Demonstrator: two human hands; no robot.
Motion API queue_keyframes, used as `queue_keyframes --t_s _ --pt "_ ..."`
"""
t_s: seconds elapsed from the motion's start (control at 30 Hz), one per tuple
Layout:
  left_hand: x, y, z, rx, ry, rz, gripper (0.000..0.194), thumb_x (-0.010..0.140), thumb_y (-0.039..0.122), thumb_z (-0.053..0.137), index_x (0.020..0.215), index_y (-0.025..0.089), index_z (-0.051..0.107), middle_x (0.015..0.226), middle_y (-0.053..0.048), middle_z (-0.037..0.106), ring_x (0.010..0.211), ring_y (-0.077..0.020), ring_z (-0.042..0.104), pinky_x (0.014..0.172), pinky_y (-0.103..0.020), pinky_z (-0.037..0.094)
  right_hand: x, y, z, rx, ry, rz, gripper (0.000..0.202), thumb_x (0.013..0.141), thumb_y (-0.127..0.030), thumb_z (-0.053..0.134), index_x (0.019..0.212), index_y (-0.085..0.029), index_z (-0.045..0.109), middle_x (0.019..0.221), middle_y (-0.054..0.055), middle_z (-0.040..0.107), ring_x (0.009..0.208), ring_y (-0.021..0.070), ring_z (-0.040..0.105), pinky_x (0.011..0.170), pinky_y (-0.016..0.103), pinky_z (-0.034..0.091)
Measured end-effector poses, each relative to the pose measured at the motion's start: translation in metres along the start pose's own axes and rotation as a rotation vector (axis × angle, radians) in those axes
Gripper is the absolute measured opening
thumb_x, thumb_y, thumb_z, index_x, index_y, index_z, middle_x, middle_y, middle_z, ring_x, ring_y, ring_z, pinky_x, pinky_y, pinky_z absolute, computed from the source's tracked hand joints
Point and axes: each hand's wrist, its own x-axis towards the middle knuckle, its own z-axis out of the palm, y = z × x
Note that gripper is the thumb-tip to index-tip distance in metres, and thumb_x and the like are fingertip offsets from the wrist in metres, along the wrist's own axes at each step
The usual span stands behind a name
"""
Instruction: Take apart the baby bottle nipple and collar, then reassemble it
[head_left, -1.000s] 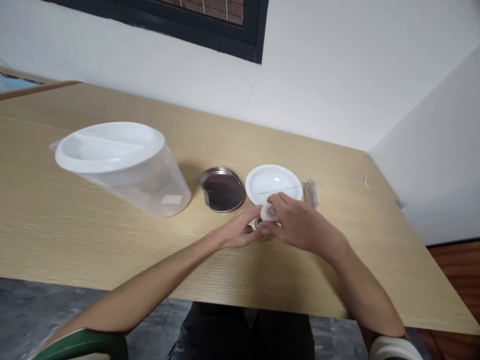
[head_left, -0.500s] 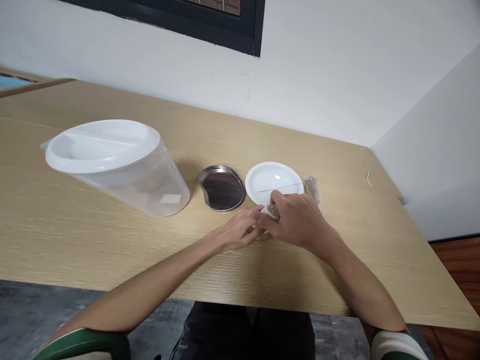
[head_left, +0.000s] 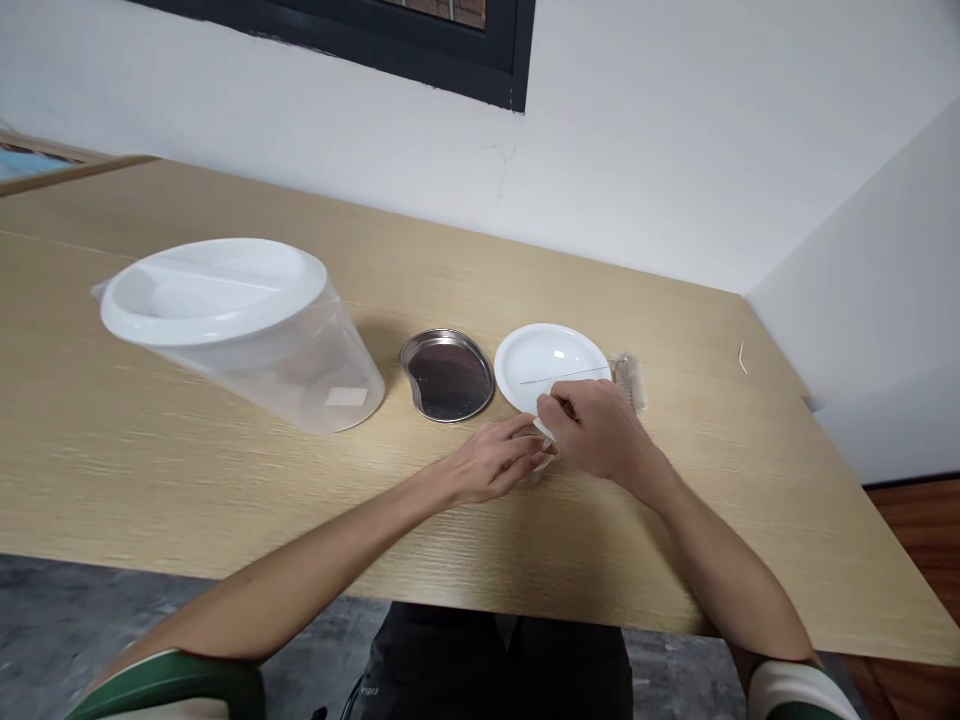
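Just in front of the white plate point(head_left: 517, 355), my two hands meet over a small translucent container with a white lid point(head_left: 544, 430). My left hand point(head_left: 487, 465) has its fingers around the container's side, mostly hiding it. The fingers of my right hand point(head_left: 600, 430) are closed at the white lid, which looks tilted. A thin-wired brush point(head_left: 630, 382) lies with its wire across the plate and its pale bristles beyond the right rim. Left of the plate sits a kidney-shaped metal tray point(head_left: 450, 385).
A large clear plastic pitcher point(head_left: 300, 370) with a white lid stands on the wooden table point(head_left: 300, 500) to the left. A short white strip point(head_left: 742, 357) lies far right. A wall point(head_left: 637, 150) and a dark window frame point(head_left: 480, 70) rise behind.
My right hand has turned and its fingers have curled in more at the lid. The lid now shows as a narrow tilted edge, and my left fingers have spread slightly.
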Motion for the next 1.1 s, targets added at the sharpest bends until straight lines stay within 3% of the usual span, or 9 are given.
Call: queue_keyframes --t_s 0.2,0.33,0.4,0.5,0.57,0.67,0.77,1.1 --pt "0.001 0.003 -0.002 -0.089 0.034 -0.037 0.035 0.102 0.030 0.037 0.110 0.017 0.068 0.113 -0.010 0.066 0.094 -0.0141 0.065 0.082 -0.024 0.052 0.014 0.008 0.003 0.287 -0.068 0.115 0.032 0.081 -0.031 0.040 0.057 -0.022 0.020 0.056 -0.003 0.023 0.056 0.0092 0.023 0.053 0.027 0.018" --pt "0.001 0.005 -0.002 -0.104 0.004 -0.027 0.033 0.101 0.029 0.039 0.111 0.017 0.068 0.119 -0.011 0.066 0.101 -0.0163 0.066 0.087 -0.027 0.053 0.021 0.016 -0.008 0.442 -0.065 0.150 0.031 0.080 -0.035 0.042 0.055 -0.022 0.028 0.053 -0.004 0.027 0.053 0.0093 0.027 0.050 0.026 0.021" --pt "0.001 0.006 -0.002 -0.094 -0.036 0.002 0.033 0.101 0.030 0.039 0.111 0.017 0.068 0.122 -0.013 0.066 0.102 -0.0171 0.066 0.088 -0.028 0.054 0.022 0.022 -0.022 0.467 0.061 0.152 0.032 0.082 -0.037 0.040 0.054 -0.022 0.034 0.050 -0.003 0.032 0.050 0.0102 0.031 0.048 0.025 0.024" --pt "0.002 0.009 -0.002 -0.096 -0.067 0.001 0.034 0.101 0.030 0.039 0.112 0.017 0.068 0.123 -0.014 0.066 0.101 -0.0171 0.067 0.088 -0.028 0.055 0.023 0.027 -0.040 0.471 0.361 0.124 0.033 0.087 -0.038 0.037 0.058 -0.022 0.041 0.051 -0.001 0.038 0.050 0.0121 0.038 0.048 0.026 0.030" --pt "0.003 0.010 -0.002 -0.105 -0.069 -0.018 0.034 0.100 0.030 0.039 0.113 0.017 0.068 0.123 -0.014 0.066 0.101 -0.0170 0.067 0.088 -0.028 0.055 0.022 0.028 -0.043 0.446 0.423 0.106 0.031 0.089 -0.040 0.038 0.065 -0.022 0.047 0.059 0.000 0.047 0.054 0.0128 0.043 0.051 0.026 0.034" --pt "0.004 0.010 -0.003 -0.107 -0.055 -0.041 0.034 0.100 0.030 0.040 0.113 0.017 0.068 0.124 -0.014 0.065 0.102 -0.0175 0.067 0.089 -0.029 0.055 0.022 0.029 -0.037 0.323 0.305 0.134 0.029 0.090 -0.048 0.048 0.090 -0.021 0.057 0.072 0.001 0.060 0.060 0.0144 0.052 0.057 0.027 0.039" --pt "0.004 0.011 -0.004 -0.102 -0.060 -0.051 0.033 0.101 0.031 0.040 0.112 0.017 0.068 0.124 -0.013 0.065 0.103 -0.0179 0.067 0.090 -0.029 0.055 0.023 0.033 -0.025 0.140 0.196 0.153 0.042 0.088 -0.056 0.056 0.111 -0.022 0.053 0.079 0.001 0.066 0.071 0.0175 0.059 0.065 0.029 0.042" --pt "0.007 0.015 -0.009 -0.121 -0.112 -0.088 0.035 0.101 0.032 0.039 0.115 0.019 0.067 0.125 -0.012 0.064 0.103 -0.0172 0.067 0.091 -0.027 0.053 0.038 0.053 -0.002 -0.142 0.131 0.170 0.045 0.097 -0.054 0.050 0.123 -0.019 0.059 0.096 0.009 0.073 0.092 0.0240 0.067 0.081 0.033 0.043"
